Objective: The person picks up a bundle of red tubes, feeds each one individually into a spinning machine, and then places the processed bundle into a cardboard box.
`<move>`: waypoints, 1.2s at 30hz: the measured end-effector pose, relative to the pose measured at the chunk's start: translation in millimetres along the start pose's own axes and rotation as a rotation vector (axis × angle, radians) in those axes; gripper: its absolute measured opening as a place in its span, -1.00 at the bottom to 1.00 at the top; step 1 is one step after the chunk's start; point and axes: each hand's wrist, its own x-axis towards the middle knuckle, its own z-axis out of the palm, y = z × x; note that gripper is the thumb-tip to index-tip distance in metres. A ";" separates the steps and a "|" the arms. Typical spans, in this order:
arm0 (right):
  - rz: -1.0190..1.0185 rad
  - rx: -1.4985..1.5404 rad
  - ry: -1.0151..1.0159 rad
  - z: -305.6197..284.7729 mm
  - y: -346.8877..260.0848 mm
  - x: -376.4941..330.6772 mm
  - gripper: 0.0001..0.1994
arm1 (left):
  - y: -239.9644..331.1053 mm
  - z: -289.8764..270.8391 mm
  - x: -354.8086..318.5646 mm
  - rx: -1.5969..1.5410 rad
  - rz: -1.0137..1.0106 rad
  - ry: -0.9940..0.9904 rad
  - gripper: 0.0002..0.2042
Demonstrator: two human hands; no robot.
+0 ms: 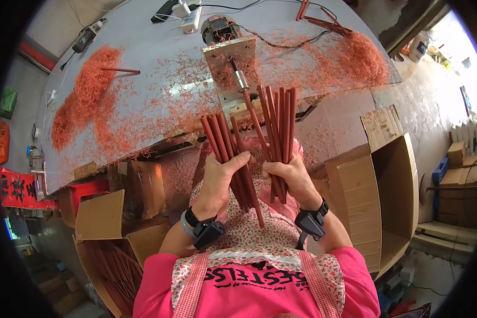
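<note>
Gripping dark-red sticks point(273, 124) above our apron point(238, 238): our left hand point(220, 172) has fingers closed round the left bundle point(217, 138), our right hand point(293, 177) round the right bundle point(288, 122), one stick point(253, 114) reaching up to the chuck point(241, 80). We count two bundles, one motor point(219, 30), two shavings piles point(93, 79) point(361, 61); sticks overlap, total unclear.

Your pink shirt point(238, 302) bore a curved row of large, bold black capitals point(289, 277) across the chest, between your apron's checked straps point(320, 283), which hid part of the row's ends. Just below the capitals, in the view, ran a smaller line of black script point(257, 287), with a few small black marks near its right end. Far to your left, a red banner point(8, 199) carried big, thick black characters point(17, 186) in a row, bent by the lens.
</note>
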 end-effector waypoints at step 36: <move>0.029 0.070 0.042 2.2 -4.7 1.8 -0.71 | -5.3 14.6 52.9 -0.056 0.011 -0.074 -0.74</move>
